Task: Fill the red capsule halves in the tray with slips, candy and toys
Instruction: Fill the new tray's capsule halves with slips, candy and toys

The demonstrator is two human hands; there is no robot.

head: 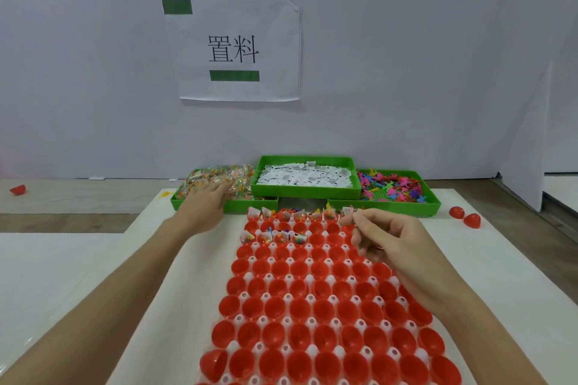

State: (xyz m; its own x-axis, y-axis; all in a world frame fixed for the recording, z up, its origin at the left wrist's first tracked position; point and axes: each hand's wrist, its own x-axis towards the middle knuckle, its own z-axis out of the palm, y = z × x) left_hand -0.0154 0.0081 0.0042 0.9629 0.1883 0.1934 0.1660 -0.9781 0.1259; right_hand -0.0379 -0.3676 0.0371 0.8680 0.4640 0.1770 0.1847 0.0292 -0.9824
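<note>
My right hand [384, 237] pinches something small, can't tell what, over the far tray [247, 350] row. Left hand [206, 197], fingers flat, reaches into the candy [219, 178] bin for restock. Most red halves [316, 309] unfilled.

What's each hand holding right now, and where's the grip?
Right hand pinches something small at its fingertips over the tray's far right corner; what it is can't be told. Left hand rests flat on the candy bin, gripping nothing visible.

We count three green bins [306, 191] at twelve o'clock, three loose red halves [471, 220] on the table, and one paper sign [233, 50] above.
</note>
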